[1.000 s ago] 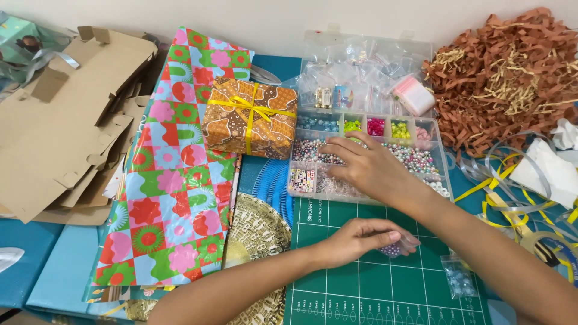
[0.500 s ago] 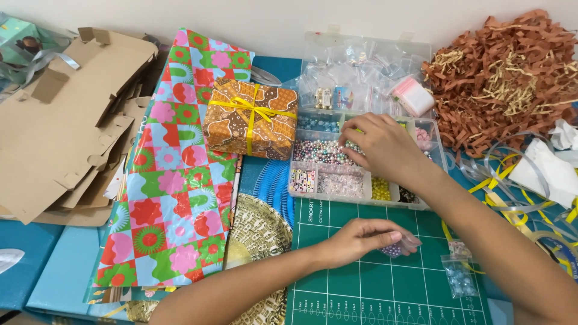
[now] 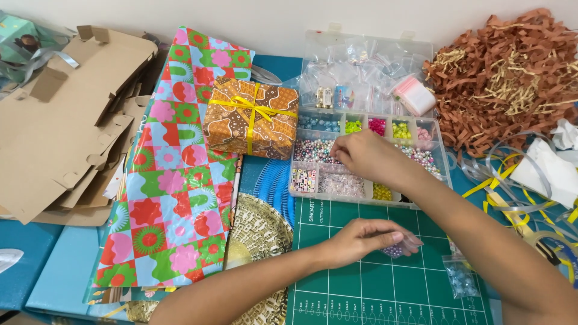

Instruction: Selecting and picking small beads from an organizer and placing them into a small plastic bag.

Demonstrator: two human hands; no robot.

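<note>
The bead organizer (image 3: 367, 162) is sitting behind the cutting mat (image 3: 385, 271); the wrapped gift box (image 3: 250, 117) is lying just left of it, shredded paper (image 3: 506, 78) right, flattened cardboard (image 3: 66, 120) seemingly farthest left.

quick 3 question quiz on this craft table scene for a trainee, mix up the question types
1. True or false: the right hand reaches into the clear plastic compartment box of beads.
2. What does the left hand hold over the green cutting mat?
A. scissors
B. a small clear bag of beads
C. a roll of tape
3. Fill in: the brown patterned gift box is tied with a ____ ribbon.

Key
1. True: its fingers are over the pearl-coloured beads.
2. B: the small clear bag of beads sits at its fingertips.
3. Yellow.
</note>
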